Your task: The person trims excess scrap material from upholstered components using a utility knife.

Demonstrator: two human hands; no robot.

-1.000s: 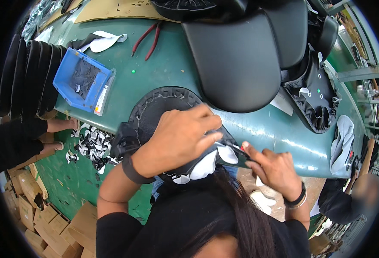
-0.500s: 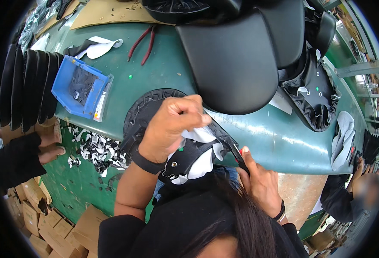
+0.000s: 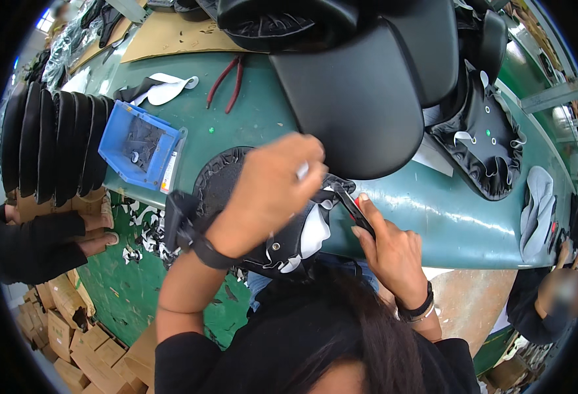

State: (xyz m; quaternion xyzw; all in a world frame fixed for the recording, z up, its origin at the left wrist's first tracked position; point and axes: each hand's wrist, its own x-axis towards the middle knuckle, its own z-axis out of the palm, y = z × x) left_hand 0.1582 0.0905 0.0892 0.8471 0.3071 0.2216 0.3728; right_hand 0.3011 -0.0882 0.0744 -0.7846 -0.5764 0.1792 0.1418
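Note:
A black seat pad with a gathered rim [image 3: 213,174] lies upside down at the table's near edge, white fabric flaps [image 3: 315,230] along its right side. Over it, my left hand [image 3: 272,187] is a closed fist, blurred, with a bit of white fabric [image 3: 302,172] showing between the fingers. Whether that fabric is still joined to the pad is hidden. My right hand [image 3: 394,253] grips a slim black-and-red cutting tool [image 3: 360,215], its narrow metal end touching or close to the pad's right rim.
A blue bin [image 3: 121,146] of dark scraps and red-handled pliers [image 3: 237,85] are on the green table [image 3: 440,226]. Black seat pads [image 3: 361,105] stand beyond my hands; more are stacked left [image 3: 56,141]. People stand at left and right. Scraps litter the floor.
My left hand has closed further and moved slightly right, blurred by motion. The cutting tool has shifted up and left along the pad's rim. The whole view has also shifted a little.

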